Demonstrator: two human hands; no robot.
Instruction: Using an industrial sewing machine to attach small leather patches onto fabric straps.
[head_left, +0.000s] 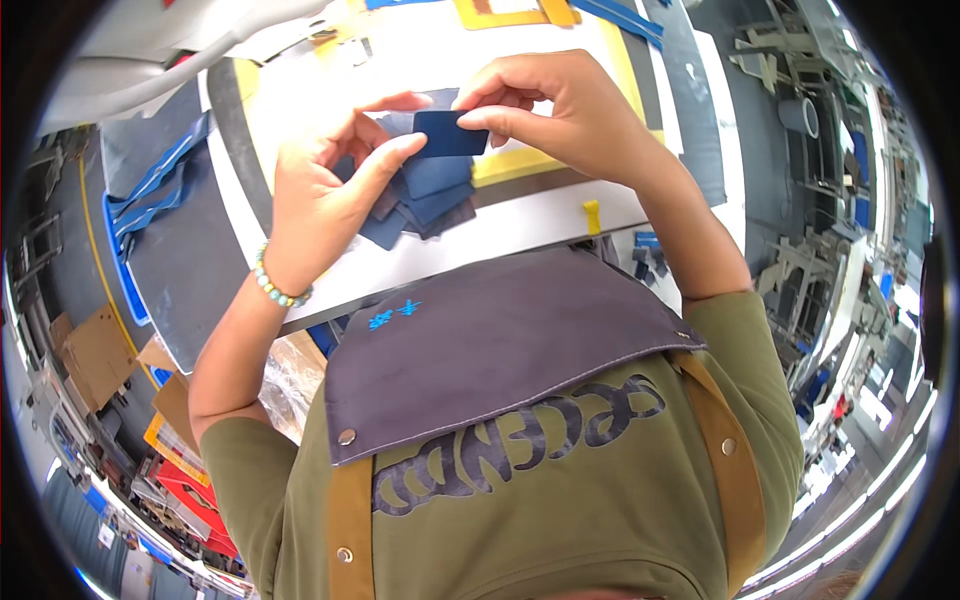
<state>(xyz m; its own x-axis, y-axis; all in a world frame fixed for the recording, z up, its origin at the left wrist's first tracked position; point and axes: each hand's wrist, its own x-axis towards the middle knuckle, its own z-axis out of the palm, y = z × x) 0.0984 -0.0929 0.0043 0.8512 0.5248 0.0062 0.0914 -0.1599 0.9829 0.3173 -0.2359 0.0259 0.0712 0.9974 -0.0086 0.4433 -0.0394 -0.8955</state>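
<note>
A small dark blue rectangular piece, perhaps fabric (445,136), is up in front of me over the table. My right hand (555,115) pinches it near its upper right corner, thumb in front and fingers behind. At its left edge is the thumb tip of my left hand (335,180). The left index finger is stretched out above, apart from the thumb. Just below and behind lies a loose, overlapping pile of similar blue pieces (433,200), partly hidden by the held piece and my left hand.
A white work surface (370,270) carries a board with yellow edging (530,165). The white machine body (150,60) stands at the far left. Blue strips (165,180) lie on a dark side surface at left; more blue strips (620,18) lie at the far right.
</note>
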